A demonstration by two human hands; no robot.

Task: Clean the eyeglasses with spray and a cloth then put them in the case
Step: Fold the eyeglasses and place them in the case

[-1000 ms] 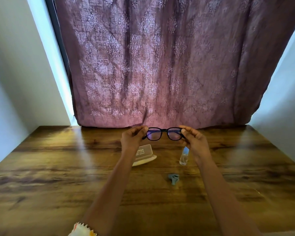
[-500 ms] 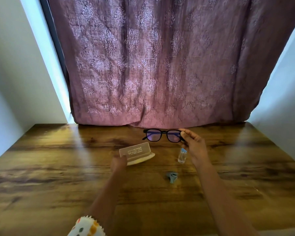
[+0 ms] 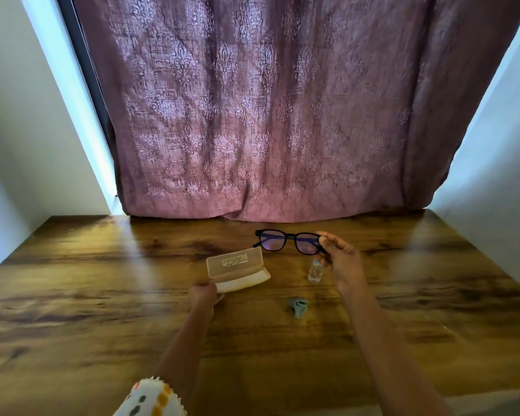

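Right end of the eyeglasses (image 3: 287,242) is pinched between thumb and fingertips of the right hand (image 3: 341,262). They are held mid-frame above the table (image 3: 102,295), long axis left-right, lenses facing camera. Left end of the open case (image 3: 237,271) is gripped by the curled left hand (image 3: 204,295).

Wooden table (image 3: 102,295): dark-grained brown top, glossy, with pale reflections toward the far edge; mauve curtain (image 3: 267,115): damask pattern, hangs behind the table, hem touching the far edge; dark frame (image 3: 81,55) beside its left edge; white walls (image 3: 18,130) on both sides.
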